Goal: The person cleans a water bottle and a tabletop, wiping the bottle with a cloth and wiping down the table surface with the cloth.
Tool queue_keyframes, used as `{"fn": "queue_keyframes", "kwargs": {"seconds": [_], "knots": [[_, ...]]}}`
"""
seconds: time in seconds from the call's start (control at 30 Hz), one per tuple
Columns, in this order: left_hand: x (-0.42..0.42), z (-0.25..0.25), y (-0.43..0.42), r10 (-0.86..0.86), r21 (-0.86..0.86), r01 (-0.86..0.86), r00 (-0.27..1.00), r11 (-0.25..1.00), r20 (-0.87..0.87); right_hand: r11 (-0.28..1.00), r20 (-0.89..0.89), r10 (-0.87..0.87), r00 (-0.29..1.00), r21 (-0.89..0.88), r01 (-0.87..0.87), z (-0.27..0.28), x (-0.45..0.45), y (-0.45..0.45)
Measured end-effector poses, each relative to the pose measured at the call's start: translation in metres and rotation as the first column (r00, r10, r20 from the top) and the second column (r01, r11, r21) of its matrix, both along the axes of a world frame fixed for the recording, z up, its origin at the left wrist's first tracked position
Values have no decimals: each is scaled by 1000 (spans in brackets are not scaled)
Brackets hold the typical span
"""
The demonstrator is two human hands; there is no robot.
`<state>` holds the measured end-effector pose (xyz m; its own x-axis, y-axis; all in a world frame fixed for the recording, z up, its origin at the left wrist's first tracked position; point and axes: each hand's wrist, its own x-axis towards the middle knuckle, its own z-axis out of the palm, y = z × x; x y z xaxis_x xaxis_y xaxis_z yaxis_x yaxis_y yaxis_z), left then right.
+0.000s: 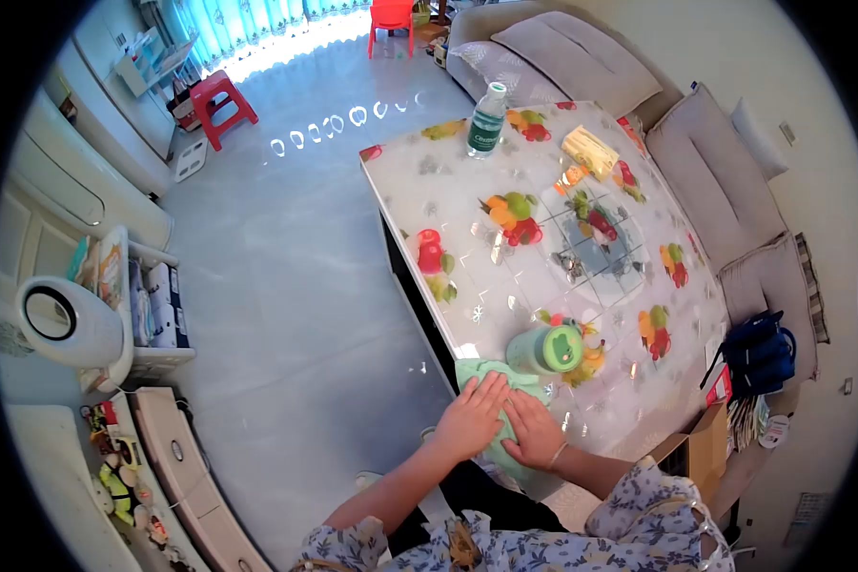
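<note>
A light green cloth (486, 368) lies at the near left corner of the table and drapes over its edge towards my body. My left hand (473, 416) rests on the cloth with its fingers stretched out. Beside it, my right hand (536, 434) also lies on the cloth, fingers extended and thumb apart. The fingertips of the two hands nearly meet. Just beyond them a green lidded cup (545, 350) stands upright on the fruit-patterned table cover (601, 315).
A water bottle (486, 122) stands at the table's far end, near a yellow packet (590, 153). A cushioned sofa (710, 191) runs along the right, with a dark blue bag (758, 353) on it. An open cardboard box (701, 446) is at the near right. A red stool (221, 107) stands on the floor.
</note>
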<state>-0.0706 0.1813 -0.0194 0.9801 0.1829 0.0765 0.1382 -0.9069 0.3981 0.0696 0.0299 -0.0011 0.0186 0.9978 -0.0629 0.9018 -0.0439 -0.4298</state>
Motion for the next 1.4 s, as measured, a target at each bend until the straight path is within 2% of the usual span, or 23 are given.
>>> {"fn": "queue_keyframes", "kwargs": {"seconds": [0.1,0.2,0.33,0.43,0.5,0.6,0.73,0.8,1.07,1.13,1.23,1.4], "knots": [[4,9,23,-30,-14,29,998,999,-51,996,-37,-71,997,54,73,-4,-13,20],[12,7,51,-42,1,42,991,999,-130,959,-41,-269,962,87,271,-14,-28,50],[20,3,86,-26,4,27,987,1000,-157,937,-69,-339,938,59,343,-15,-31,94],[31,4,122,21,45,-12,982,999,-187,916,-65,-386,920,91,391,-24,-27,135],[41,4,150,113,80,-100,979,992,-172,882,-7,-440,898,182,434,-29,-23,167],[55,4,194,128,99,-111,973,989,-192,853,-8,-494,869,192,486,-29,-14,213],[78,11,247,35,68,-21,976,997,-217,821,-43,-559,828,116,560,-15,0,256],[94,14,268,-24,87,53,955,995,-297,792,-88,-596,798,99,603,-8,7,271],[147,1,336,-280,-19,281,948,960,-151,586,66,-811,582,115,802,-13,16,333],[159,-3,341,-285,31,291,950,956,-126,528,79,-849,522,128,840,-13,19,341],[174,-3,351,-305,-8,305,950,952,-69,496,87,-869,488,148,856,-14,33,354],[213,-8,365,-334,-8,335,938,942,-96,488,92,-873,479,187,853,-17,70,369]]}}
